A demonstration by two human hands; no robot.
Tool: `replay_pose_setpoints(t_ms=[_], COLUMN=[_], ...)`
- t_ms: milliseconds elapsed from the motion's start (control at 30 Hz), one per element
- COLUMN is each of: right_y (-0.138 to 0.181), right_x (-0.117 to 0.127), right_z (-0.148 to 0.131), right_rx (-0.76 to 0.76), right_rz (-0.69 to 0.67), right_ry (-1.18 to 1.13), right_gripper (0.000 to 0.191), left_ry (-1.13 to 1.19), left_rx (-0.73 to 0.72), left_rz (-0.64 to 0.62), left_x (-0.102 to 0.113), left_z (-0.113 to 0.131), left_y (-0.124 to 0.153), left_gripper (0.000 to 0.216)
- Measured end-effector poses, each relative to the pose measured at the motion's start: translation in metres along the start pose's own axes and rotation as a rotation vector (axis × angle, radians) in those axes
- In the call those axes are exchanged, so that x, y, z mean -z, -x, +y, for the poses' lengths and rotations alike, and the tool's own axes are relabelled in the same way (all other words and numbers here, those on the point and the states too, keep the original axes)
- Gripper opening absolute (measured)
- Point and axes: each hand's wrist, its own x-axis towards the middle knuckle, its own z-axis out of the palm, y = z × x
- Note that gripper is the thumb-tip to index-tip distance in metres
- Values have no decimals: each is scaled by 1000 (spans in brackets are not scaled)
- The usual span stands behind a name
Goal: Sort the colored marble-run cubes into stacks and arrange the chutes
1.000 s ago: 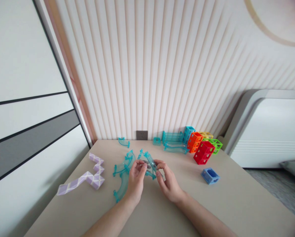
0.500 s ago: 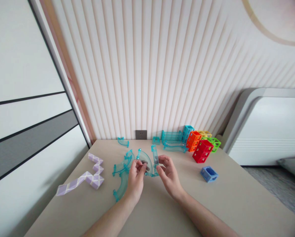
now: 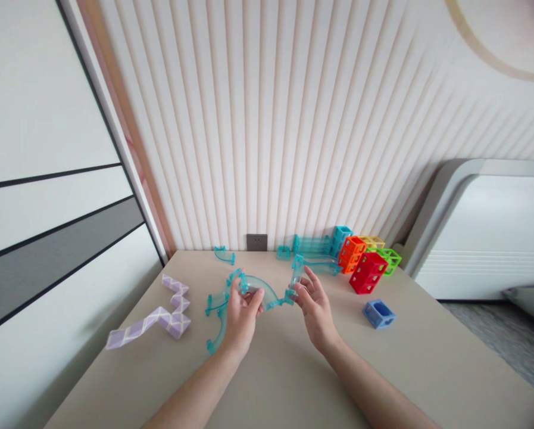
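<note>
Between finger and thumb my left hand (image 3: 243,310) pinches a curved, see-through teal track piece (image 3: 265,289). My right hand (image 3: 312,304) grips a straight teal track piece (image 3: 296,273), which it holds tilted upright. The two pieces meet at the curve's lower right end; whether they are locked together I cannot tell. More curved teal track pieces (image 3: 217,302) lie on the table just left of my left hand, partly hidden by it.
A lilac and white folding snake puzzle (image 3: 159,319) lies at the left. Toward the right stand red blocks (image 3: 367,274), orange blocks (image 3: 351,254) and a blue block (image 3: 379,314). Teal track pieces (image 3: 312,245) sit along the ribbed wall, near a dark socket (image 3: 256,242).
My right hand has shifted right and a little up with the straight track piece. The curved piece in my left hand has turned, its lower end swinging right toward the straight one.
</note>
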Motion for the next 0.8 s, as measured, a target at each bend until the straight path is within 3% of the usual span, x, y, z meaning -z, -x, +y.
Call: replay_pose_setpoints(t_ms=[200, 433, 667, 800], right_y=[-3, -7, -14, -14], right_x=[1, 1, 9, 9], right_z=[-1, -6, 0, -1], right_rx=[-13, -51, -32, -32], right_rz=[59, 102, 143, 150], right_ry=[-63, -130, -106, -71], right_gripper=[65, 47, 37, 34], left_ry=[35, 28, 16, -10], left_rx=[4, -23, -62, 25], left_rz=[-75, -37, -15, -50], left_x=[-2, -4, 0, 2], left_z=[6, 1, 7, 5], left_y=[7, 9, 3, 0], left_gripper=[58, 46, 48, 50])
